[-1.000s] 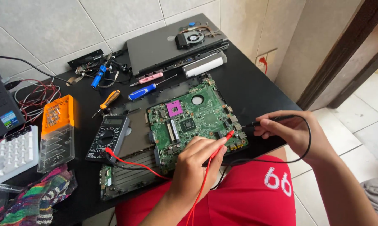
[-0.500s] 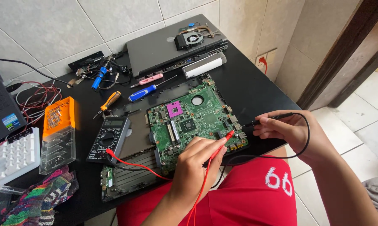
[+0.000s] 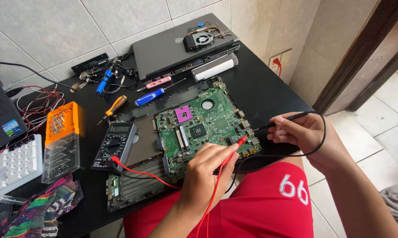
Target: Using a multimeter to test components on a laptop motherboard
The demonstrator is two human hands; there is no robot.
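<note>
Both hands clenched: left hand (image 3: 205,169) pinches red probe (image 3: 234,150), right hand (image 3: 302,132) black probe (image 3: 276,122), on motherboard (image 3: 207,125).

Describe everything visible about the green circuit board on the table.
The green circuit board lies flat on the black table, over a dark laptop base. It carries a pink square socket, a round hole, black chips and edge connectors. The left hand sets a red probe at its near right edge; the right hand brings a black probe there.

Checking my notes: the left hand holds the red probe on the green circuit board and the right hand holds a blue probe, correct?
Not quite. In the head view, the right hand holds a black probe, not blue. The left hand does hold the red probe on the green circuit board.
</note>
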